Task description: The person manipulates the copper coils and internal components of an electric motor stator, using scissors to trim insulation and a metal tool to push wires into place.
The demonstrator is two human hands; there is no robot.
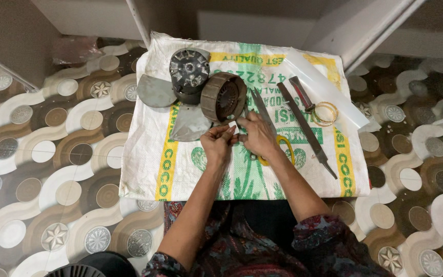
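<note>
Both hands [239, 136] pinch sm. white piece [233, 126] by motor stator [223, 96].

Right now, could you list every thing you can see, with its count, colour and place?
sack: one, white with green and yellow print, spread on the floor
fan motor: one, dark grey with blades, sack top left
stator: one, brown, beside the motor
scissors: one, yellow handles, under the right hand
file: one, dark, sack right
bangles: two, golden, sack right
floor: brown and cream patterned tiles
left hand: pinching a small white piece
right hand: touching the same piece
</note>
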